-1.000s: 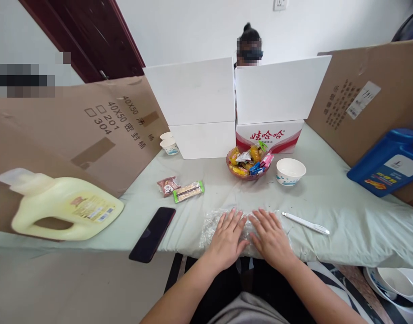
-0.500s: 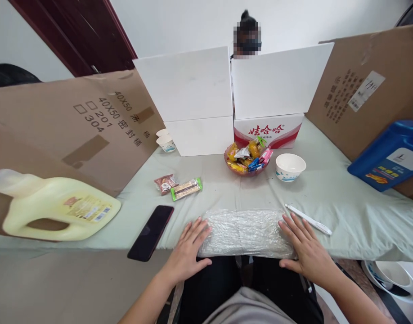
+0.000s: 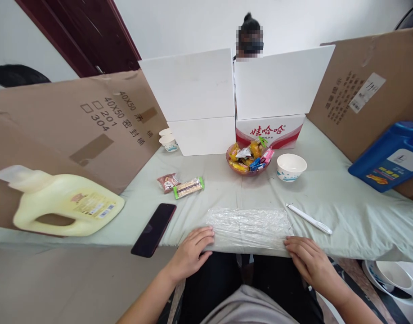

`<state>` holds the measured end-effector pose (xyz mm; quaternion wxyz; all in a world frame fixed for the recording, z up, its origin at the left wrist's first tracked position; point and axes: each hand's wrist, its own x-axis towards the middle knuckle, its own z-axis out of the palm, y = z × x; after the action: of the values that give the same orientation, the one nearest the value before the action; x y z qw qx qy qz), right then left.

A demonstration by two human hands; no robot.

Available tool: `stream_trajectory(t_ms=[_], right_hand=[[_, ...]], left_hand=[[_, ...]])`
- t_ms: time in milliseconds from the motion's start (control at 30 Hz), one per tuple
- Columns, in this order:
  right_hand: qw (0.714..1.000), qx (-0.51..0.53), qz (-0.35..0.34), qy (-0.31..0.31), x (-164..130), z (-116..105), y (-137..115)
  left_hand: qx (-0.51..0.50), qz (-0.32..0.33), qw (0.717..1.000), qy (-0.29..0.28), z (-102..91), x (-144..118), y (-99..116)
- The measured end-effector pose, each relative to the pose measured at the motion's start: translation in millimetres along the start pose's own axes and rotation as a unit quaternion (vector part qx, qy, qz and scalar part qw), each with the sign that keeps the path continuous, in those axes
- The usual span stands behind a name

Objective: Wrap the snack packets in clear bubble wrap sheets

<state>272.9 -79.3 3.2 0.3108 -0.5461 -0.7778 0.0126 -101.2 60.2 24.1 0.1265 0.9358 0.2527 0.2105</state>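
A clear, crinkled sheet of plastic wrap (image 3: 249,227) lies flat at the near edge of the table covered in a pale green cloth (image 3: 344,211). The left hand (image 3: 190,254) pinches the sheet's near left corner with curled fingers, and the right hand (image 3: 309,261) grips its near right corner the same way. A black smartphone (image 3: 154,229) lies near the left hand at the near edge. A white pen (image 3: 308,218) rests just beyond the right hand.
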Motion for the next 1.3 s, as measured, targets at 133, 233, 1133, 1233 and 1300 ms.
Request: stream_trajectory(t_ms=[133, 233, 1133, 1233, 1300], right_hand=[[0.999, 0.017, 0.037, 0.027, 2.5, 1.0, 2.1], [0.996, -0.004, 0.071, 0.050, 9.9, 2.2, 3.6], [0.975, -0.183, -0.083, -0.092, 66.5, 47.9, -22.7], [0.976, -0.199, -0.034, -0.085, 43.1, 42.6, -9.6], [0.976, -0.209, -0.021, -0.064, 25.2, 33.1, -0.1]], left_hand=[[-0.070, -0.036, 0.996, 0.035, -0.1, 2.3, 2.1], [-0.105, -0.117, 0.987, 0.035, -4.3, 10.0, 5.1], [0.171, -0.097, 0.977, -0.078, 55.7, 67.5, 49.1], [0.202, -0.160, 0.963, -0.076, 59.0, 52.0, 35.0], [0.219, -0.188, 0.956, -0.050, 54.4, 46.9, 31.3]])
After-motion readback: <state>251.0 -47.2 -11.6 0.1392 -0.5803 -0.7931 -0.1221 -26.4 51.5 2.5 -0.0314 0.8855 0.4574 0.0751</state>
